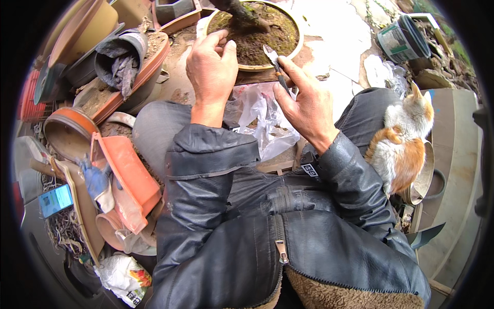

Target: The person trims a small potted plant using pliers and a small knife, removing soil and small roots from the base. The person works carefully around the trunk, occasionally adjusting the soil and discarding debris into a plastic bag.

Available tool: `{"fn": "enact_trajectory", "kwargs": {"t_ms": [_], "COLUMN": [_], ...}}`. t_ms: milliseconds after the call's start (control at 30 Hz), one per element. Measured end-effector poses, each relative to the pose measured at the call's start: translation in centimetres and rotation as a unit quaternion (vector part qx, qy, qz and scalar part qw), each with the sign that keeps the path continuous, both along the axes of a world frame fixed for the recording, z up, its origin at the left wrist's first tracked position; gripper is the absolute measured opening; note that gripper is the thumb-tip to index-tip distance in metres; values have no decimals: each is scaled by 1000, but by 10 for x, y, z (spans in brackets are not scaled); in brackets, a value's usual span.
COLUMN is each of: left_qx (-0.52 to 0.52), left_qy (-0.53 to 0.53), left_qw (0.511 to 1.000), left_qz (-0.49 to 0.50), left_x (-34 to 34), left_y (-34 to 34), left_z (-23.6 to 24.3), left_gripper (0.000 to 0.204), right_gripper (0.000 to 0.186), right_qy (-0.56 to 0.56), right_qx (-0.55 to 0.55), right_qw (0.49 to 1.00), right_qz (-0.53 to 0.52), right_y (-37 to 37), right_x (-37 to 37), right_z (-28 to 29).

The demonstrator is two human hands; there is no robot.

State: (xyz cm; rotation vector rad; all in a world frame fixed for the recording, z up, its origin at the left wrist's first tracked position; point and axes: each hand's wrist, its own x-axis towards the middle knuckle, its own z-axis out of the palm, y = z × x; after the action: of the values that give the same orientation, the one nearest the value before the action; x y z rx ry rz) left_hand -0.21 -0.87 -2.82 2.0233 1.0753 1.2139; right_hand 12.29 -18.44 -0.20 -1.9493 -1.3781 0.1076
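A round pale-rimmed pot [300, 38] holds mossy soil [247, 44] and the thick dark trunk [234, 11] of a small tree. My left hand [212, 72] is at the pot's near left rim with its fingers curled inward; whatever may be in them is hidden. In my right hand [309, 100] is a small hand tool [280, 72] with a dark handle and a pointed metal blade. Its tip lies by the pot's near right rim. Below the pot, a crumpled clear plastic bag [265, 121] lies between my knees.
A white and orange cat [404, 139] sits against my right leg. Stacked planters [118, 77], an orange trough [131, 175], a blue glove [96, 180] and a phone [55, 201] crowd the left. On the right are a bucket [404, 41] and a dark blade [426, 237].
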Motion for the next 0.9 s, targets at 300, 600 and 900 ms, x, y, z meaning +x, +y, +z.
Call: {"fn": "enact_trajectory", "kwargs": {"t_ms": [300,600,900], "left_qx": [102,145,139], "left_qy": [26,89,90], "left_qw": [993,983,984], "left_qz": [-56,-70,-67], "left_x": [14,20,22], "left_y": [-20,-22,-21], "left_z": [1,0,-2], "left_gripper": [26,37,36], "right_gripper": [54,53,52], "right_qy": [-10,-66,-8], "right_qx": [0,34,-8], "right_qw": [1000,997,1000], "right_qz": [-26,-24,-19], "right_y": [3,27,33], "right_x": [8,10,16], "right_z": [-11,-7,-2]}}
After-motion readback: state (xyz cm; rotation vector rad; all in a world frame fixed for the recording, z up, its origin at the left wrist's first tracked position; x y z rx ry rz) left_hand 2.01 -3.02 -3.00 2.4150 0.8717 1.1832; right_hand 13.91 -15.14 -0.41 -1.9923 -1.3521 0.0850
